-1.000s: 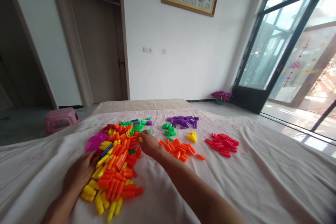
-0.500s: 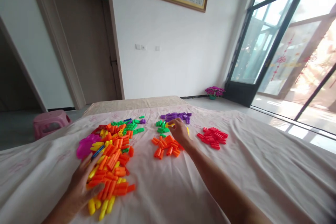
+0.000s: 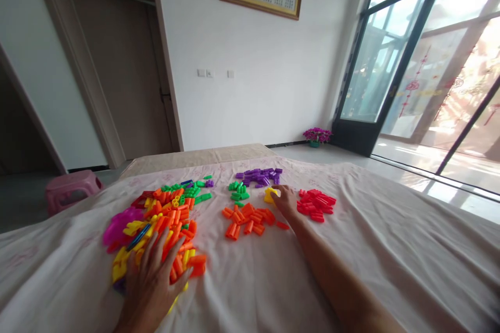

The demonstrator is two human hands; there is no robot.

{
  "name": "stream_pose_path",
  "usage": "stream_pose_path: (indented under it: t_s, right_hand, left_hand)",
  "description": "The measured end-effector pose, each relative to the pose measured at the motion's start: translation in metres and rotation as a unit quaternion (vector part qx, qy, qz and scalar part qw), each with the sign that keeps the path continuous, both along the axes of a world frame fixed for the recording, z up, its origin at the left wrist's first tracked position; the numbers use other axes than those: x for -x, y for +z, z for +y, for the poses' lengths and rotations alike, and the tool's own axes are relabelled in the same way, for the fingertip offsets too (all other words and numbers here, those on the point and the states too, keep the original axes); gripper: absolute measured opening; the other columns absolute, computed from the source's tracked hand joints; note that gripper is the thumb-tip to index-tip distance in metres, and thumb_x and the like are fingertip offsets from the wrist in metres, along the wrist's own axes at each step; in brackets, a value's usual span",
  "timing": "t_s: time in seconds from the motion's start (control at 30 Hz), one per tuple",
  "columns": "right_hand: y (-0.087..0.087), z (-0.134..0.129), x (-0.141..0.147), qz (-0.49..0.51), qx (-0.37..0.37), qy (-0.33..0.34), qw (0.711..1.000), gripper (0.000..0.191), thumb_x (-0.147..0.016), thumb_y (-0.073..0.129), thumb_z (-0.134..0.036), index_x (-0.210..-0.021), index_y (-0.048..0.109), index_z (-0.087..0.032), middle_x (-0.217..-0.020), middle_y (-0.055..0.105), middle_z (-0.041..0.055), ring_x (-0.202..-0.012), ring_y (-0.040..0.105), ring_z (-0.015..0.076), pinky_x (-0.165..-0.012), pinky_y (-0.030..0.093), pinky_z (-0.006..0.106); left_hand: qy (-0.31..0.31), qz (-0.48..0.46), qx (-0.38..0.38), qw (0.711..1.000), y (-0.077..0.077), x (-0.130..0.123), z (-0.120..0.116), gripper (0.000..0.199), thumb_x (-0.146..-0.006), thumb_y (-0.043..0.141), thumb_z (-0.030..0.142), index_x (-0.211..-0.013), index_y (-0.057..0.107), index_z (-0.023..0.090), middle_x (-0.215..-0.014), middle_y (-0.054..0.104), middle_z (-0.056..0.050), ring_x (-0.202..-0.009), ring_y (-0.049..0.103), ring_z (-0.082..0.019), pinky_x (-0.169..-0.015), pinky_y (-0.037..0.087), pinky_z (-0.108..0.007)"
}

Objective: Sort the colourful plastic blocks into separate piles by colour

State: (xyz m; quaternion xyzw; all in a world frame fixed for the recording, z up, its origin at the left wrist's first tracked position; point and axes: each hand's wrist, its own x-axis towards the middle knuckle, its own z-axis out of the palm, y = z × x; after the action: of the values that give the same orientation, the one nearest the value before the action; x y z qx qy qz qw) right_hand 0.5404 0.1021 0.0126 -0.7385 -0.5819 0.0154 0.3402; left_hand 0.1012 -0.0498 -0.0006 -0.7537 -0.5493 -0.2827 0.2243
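Note:
My left hand point(image 3: 154, 270) rests with spread fingers on a mixed heap of small plastic building pieces, mostly orange pieces point(image 3: 172, 218) and yellow pieces point(image 3: 119, 265). A dark blue piece point(image 3: 139, 237) lies beside its fingertips. My right hand point(image 3: 286, 202) is at a small yellow group point(image 3: 270, 195), its fingers closed on a yellow piece; the fingertips are partly hidden. Around it lie a green pile point(image 3: 238, 192), a purple pile point(image 3: 260, 177), an orange pile point(image 3: 248, 218) and a red pile point(image 3: 316, 204).
A magenta plastic dish point(image 3: 121, 226) sits left of the mixed heap. Loose green pieces point(image 3: 203, 197) lie at its far side. A wrinkled pale cloth point(image 3: 242, 291) covers the surface. A pink stool point(image 3: 73, 190) stands on the floor at left, with potted flowers point(image 3: 317, 136) by the wall.
My right hand has moved right with a yellow piece, from beside the green pile to the yellow group. My left hand has shifted right and spread over the heap, where pieces have moved.

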Motion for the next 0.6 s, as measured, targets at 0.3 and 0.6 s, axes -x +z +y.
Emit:
stream_pose_path:
  t_s: [0.3, 0.6]
  right_hand:
    - [-0.012, 0.004, 0.014, 0.030, 0.024, 0.147, 0.988, 0.047, -0.094, 0.061, -0.038, -0.137, 0.068, -0.021, -0.139, 0.067, 0.0110, -0.131, 0.059, 0.0270, -0.114, 0.041, 0.040]
    - [-0.006, -0.011, -0.018, 0.008, 0.038, 0.052, 0.998, 0.048, -0.108, 0.032, -0.036, -0.136, 0.066, -0.015, -0.138, 0.068, 0.0146, -0.128, 0.060, 0.0261, -0.111, 0.042, 0.038]
  left_hand:
    - [0.080, -0.019, 0.043, 0.996, 0.020, -0.028, 0.038, 0.044, -0.093, 0.057, 0.045, -0.125, 0.075, 0.021, -0.148, 0.062, -0.020, -0.144, 0.044, -0.040, -0.121, 0.017, -0.067]
    - [0.037, -0.100, 0.024, 0.994, 0.023, -0.025, 0.059, 0.046, -0.095, 0.053, 0.052, -0.124, 0.073, 0.023, -0.147, 0.061, -0.018, -0.144, 0.045, -0.040, -0.123, 0.015, -0.067]
